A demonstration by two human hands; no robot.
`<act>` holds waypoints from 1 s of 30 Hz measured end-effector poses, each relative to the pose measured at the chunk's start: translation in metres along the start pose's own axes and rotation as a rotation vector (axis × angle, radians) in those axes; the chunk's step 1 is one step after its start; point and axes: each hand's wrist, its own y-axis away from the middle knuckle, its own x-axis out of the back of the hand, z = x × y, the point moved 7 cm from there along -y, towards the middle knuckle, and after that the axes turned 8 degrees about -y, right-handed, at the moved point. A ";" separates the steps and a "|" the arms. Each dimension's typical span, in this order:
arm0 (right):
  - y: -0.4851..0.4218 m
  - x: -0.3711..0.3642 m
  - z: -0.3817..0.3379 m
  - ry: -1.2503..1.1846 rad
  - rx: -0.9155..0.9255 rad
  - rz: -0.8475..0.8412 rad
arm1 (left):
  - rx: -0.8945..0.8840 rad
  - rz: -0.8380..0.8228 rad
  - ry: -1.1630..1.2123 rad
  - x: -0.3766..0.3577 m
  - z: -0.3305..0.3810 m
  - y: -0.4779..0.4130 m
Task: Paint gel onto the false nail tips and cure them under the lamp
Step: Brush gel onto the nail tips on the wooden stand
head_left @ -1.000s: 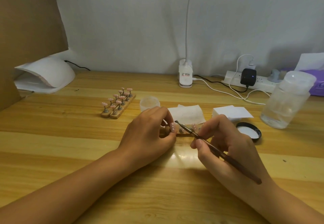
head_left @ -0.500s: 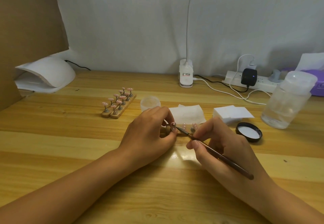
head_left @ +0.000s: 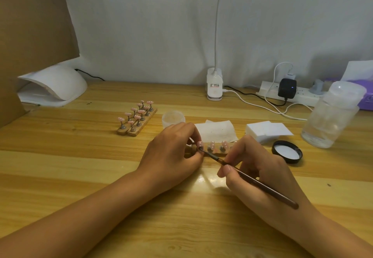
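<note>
A wooden table (head_left: 60, 166), seen from your own head, looking down at your hands.

Far left, at the back edge, the white curing lamp (head_left: 52, 85) sits with its opening facing right, well apart from your hands. Nearer the middle stands a second rack (head_left: 137, 119) of pink tips on pegs, angled away from you, with a small jar (head_left: 173, 118) just beside it.

Your left hand (head_left: 171, 152) is curled, thumb and fingers gripping the left end of a wooden strip (head_left: 214, 151). The strip lies flat on the table between your two hands, its long axis running left to right across your view. A row of nail tips (head_left: 212, 144) stands along it.

Your right hand (head_left: 260, 168) pinches a brush (head_left: 242, 174) like a pen. The brush slants from lower right up to the left, and its bristles touch the leftmost tip (head_left: 199, 143), right against your left fingers.

Judging from this, the other tips in the row lie to the right, toward your brush hand, so the stroke work would travel rightward along the strip. The curing lamp is on your left hand's side.

Right of the hands: white wipes (head_left: 266, 130), a black lid (head_left: 287, 152), a clear bottle (head_left: 333, 116).
</note>
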 end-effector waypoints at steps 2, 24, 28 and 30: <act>0.000 0.000 0.000 -0.009 0.003 0.000 | 0.000 -0.001 0.006 0.000 0.000 0.000; -0.002 0.020 0.010 -0.247 -0.099 0.259 | 0.007 0.042 0.012 0.002 0.000 0.002; -0.002 0.023 0.009 -0.238 -0.084 0.291 | -0.032 0.090 -0.039 0.004 0.002 0.003; -0.003 0.023 0.009 -0.216 -0.078 0.289 | -0.053 0.125 -0.049 0.006 0.004 0.002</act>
